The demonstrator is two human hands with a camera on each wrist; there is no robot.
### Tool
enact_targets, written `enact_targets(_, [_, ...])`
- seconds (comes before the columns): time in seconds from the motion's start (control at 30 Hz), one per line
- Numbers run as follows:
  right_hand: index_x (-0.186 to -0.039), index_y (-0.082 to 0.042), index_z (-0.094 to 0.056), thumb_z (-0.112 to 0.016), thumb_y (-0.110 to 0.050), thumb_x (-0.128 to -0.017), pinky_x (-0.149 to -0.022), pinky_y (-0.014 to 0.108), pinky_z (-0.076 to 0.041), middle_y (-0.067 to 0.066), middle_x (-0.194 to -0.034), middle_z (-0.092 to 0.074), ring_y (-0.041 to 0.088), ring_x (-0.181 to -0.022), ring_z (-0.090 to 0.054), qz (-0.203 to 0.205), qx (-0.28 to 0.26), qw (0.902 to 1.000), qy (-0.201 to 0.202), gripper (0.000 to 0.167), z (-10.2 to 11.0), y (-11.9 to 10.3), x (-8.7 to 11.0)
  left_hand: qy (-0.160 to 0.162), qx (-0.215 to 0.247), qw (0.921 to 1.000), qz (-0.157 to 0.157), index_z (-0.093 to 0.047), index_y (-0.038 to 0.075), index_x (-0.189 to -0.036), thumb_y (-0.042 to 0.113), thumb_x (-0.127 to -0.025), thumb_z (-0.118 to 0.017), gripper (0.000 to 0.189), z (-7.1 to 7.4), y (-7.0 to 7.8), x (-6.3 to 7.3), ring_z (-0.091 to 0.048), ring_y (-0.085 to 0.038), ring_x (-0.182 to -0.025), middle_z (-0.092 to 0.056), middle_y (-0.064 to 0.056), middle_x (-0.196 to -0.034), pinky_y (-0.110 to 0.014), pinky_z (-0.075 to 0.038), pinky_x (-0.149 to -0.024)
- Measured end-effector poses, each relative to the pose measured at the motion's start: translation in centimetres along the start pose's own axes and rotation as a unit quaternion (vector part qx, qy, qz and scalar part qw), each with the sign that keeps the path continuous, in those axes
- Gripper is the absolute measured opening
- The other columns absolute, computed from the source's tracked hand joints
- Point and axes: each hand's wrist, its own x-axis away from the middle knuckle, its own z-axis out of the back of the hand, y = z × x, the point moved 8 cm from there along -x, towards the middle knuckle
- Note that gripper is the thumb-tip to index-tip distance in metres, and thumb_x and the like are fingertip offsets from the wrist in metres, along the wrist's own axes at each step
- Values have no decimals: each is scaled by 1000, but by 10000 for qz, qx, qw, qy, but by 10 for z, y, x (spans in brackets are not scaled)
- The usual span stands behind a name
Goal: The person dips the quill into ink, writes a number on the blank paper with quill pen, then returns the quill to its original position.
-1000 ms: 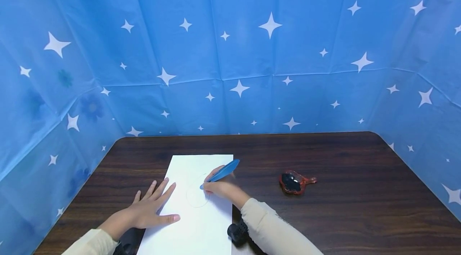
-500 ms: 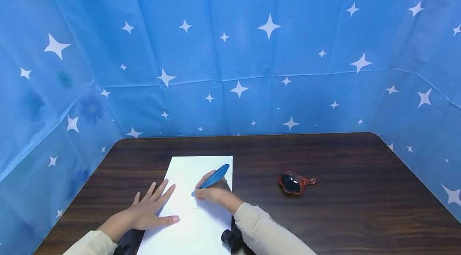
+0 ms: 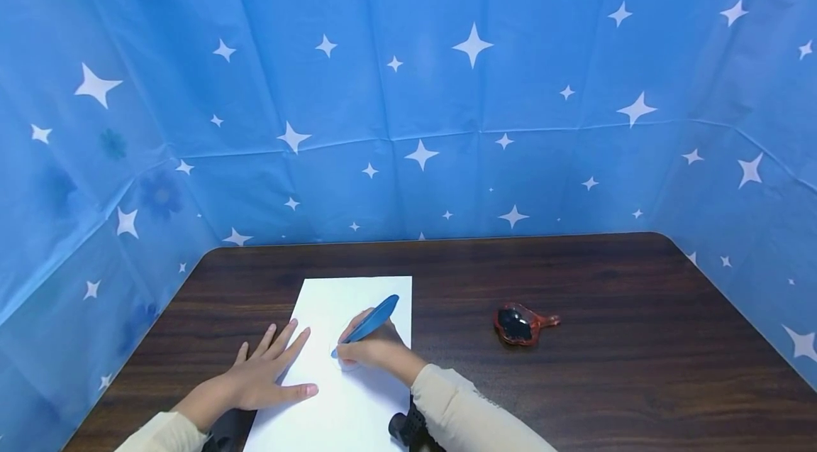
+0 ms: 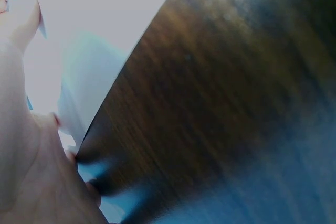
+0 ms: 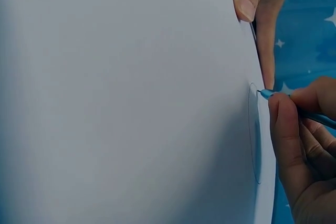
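A white sheet of paper (image 3: 345, 289) lies on the dark wooden table. The left hand (image 3: 262, 375) rests flat with fingers spread over its left edge, thumb on the sheet. Thumb and fingers of the right hand (image 3: 378, 350) pinch a blue feather-shaped pen (image 3: 376, 317), which slants up and right. In the right wrist view the pen's tip (image 5: 262, 92) is at the paper, beside a thin curved line (image 5: 250, 129) drawn there. Part of this rounded outline is hidden by the right hand in the head view. Fingers of the left hand (image 4: 39, 182) show against the table in the left wrist view.
A reddish see-through object with a dark middle and a short handle (image 3: 518, 326) lies right of the paper. A black wrist camera (image 3: 397, 427) sits under the right sleeve. A blue curtain with white stars (image 3: 421, 83) stands behind the table.
The right hand has moved left and nearer to the person, with the pen in its fingers, along the rounded outline. The left hand stays in place on the paper.
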Motion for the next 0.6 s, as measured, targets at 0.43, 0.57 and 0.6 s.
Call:
enact_targets(0.43, [-66, -14, -66, -79, -10, -73, -54, 22, -47, -5, -55, -63, 9, -54, -59, -76, 64, 9999, -45, 15, -1, 0, 0, -15, -37, 10000, 12, -17, 17, -155, 74, -80, -53, 100, 0, 0, 0, 9, -50, -142, 4, -14, -161, -79, 12, -96])
enact_targets(0.57, [-66, -15, -67, -79, -10, -74, -54, 23, -47, -6, -55, -62, 9, -55, -59, -81, 116, 9999, -67, 15, -2, 1, -1, -38, -31, 10000, 50, -15, 18, -155, 75, -79, -53, 102, -1, -1, 0, 10, -49, -142, 4, -14, -161, -78, 12, -96])
enact_targets(0.6, [-66, -15, -67, -78, -10, -74, -54, 23, -46, -6, -55, -62, 9, -55, -59, -84, 127, 9999, -68, 15, -2, 1, -1, -28, -26, 10000, 52, -16, 18, -155, 75, -79, -53, 102, -1, -1, -1, 10, -49, -142, 4, -14, -161, -78, 12, -96])
